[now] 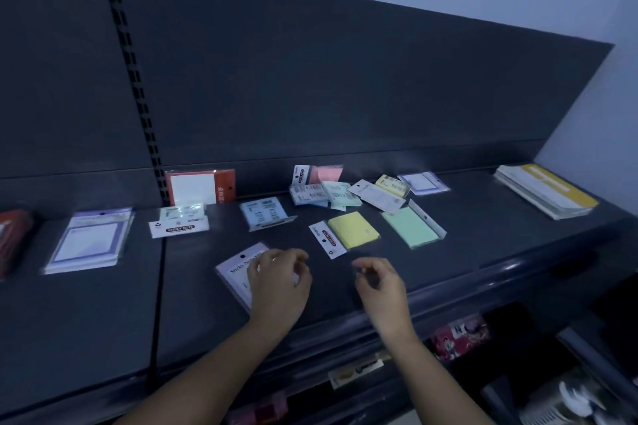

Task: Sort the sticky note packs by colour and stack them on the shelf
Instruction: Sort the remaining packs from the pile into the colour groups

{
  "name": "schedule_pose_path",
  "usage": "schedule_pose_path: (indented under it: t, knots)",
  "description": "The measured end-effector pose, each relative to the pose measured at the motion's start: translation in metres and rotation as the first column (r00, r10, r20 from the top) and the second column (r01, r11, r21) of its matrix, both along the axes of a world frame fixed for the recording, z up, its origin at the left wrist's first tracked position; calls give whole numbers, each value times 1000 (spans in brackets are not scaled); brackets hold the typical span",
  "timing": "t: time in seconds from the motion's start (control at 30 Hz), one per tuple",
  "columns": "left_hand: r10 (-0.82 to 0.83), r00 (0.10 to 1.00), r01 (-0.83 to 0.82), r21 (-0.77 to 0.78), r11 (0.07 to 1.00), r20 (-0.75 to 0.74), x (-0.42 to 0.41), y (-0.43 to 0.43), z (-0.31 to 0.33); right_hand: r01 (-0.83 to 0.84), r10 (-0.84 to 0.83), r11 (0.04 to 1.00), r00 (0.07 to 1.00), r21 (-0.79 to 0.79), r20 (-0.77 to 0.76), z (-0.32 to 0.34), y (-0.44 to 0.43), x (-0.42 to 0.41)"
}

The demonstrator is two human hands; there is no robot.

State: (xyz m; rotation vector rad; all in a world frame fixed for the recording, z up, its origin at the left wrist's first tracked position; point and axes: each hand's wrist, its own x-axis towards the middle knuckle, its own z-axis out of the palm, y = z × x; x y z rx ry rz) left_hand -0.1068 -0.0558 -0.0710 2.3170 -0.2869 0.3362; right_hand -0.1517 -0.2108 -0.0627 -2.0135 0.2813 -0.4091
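Note:
Sticky note packs lie scattered on a dark shelf (pixel 345 286). My left hand (pixel 278 286) hovers over a white-labelled pack (pixel 234 269) near the front, fingers curled; whether it touches the pack I cannot tell. My right hand (pixel 379 286) hangs beside it, fingers loosely bent, holding nothing. Just beyond the hands lie a yellow pack (pixel 352 229) and a green pack (pixel 411 226). A blue pack (pixel 264 213) and a pale green pack (pixel 181 217) sit to the left. Further back, a jumbled heap (pixel 331 193) holds pink, blue, green, yellow and white packs.
A stack of purple-bordered pads (pixel 89 240) lies at the left, with a red item (pixel 13 238) beyond it. A red-framed pad (pixel 200 186) leans on the back panel. Yellow-and-white booklets (pixel 549 191) are stacked at the right. Lower shelves hold other goods (pixel 459 336).

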Motion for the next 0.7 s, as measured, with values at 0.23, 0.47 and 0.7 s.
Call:
schedule_pose_path:
  t: [0.23, 0.47, 0.7]
  knots:
    - [5, 1000, -5, 21, 1000, 0, 24, -15, 1, 70, -72, 996, 997, -50, -41, -4, -24, 22]
    - [-46, 998, 48, 39, 998, -50, 71, -29, 2, 168, -177, 981, 980, -100, -92, -6, -43, 45]
    - [-38, 997, 42, 72, 997, -68, 111, -44, 2, 266, -284, 950, 954, -164, -98, -7, -60, 63]
